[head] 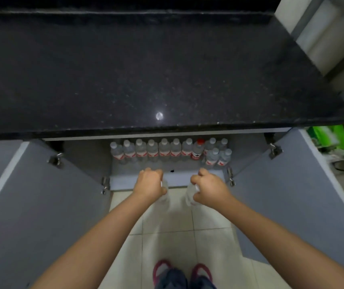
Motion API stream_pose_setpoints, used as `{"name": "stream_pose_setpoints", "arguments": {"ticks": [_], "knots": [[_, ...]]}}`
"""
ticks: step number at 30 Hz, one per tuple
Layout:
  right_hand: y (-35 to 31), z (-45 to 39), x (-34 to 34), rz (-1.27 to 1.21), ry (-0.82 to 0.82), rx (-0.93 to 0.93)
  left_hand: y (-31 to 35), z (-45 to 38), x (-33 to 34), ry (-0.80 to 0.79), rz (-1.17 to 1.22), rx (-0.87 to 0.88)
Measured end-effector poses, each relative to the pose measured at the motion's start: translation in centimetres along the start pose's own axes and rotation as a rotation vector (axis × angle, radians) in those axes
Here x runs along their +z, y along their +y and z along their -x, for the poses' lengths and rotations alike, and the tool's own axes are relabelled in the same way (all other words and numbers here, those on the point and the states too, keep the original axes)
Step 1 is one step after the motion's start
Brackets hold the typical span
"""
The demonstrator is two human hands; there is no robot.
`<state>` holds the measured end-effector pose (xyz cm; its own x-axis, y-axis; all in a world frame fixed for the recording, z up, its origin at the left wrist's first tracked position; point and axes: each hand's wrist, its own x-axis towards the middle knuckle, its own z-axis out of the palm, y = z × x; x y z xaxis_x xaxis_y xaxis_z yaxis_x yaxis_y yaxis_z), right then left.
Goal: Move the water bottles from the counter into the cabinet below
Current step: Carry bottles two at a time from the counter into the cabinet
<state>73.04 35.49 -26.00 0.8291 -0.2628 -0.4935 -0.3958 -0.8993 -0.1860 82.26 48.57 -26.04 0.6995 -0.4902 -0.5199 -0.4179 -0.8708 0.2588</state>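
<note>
Under the black counter (146,69) the cabinet (125,180) stands with both doors swung out. Several clear water bottles (152,150) with red-and-white labels stand in a row on its floor; one red-capped bottle (198,150) is among them. My left hand (149,182) is shut around the top of a clear bottle (164,198) that hangs below it, just in front of the cabinet's front edge. My right hand (209,187) grips a second clear bottle (190,196) the same way. Both held bottles are blurred.
The left door (41,205) and right door (292,195) flank my arms. A green package (329,136) sits on the floor to the right. White floor tiles (177,236) lie below, with my feet in pink slippers (182,272) at the bottom edge.
</note>
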Motion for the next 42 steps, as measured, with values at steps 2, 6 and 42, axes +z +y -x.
{"name": "stream_pose_setpoints", "arguments": {"ticks": [2, 6, 42], "knots": [[2.7, -3.4, 2.7, -0.019, 0.018, 0.024, 0.2, -4.1, 3.1, 0.007, 0.013, 0.011], [7.8, -9.8, 9.3, -0.079, 0.068, 0.077, 0.0, -11.6, 10.2, 0.036, 0.022, 0.029], [15.6, -30.3, 16.0, -0.071, 0.212, 0.15, -1.6, -28.4, 22.8, 0.216, -0.134, 0.127]]}}
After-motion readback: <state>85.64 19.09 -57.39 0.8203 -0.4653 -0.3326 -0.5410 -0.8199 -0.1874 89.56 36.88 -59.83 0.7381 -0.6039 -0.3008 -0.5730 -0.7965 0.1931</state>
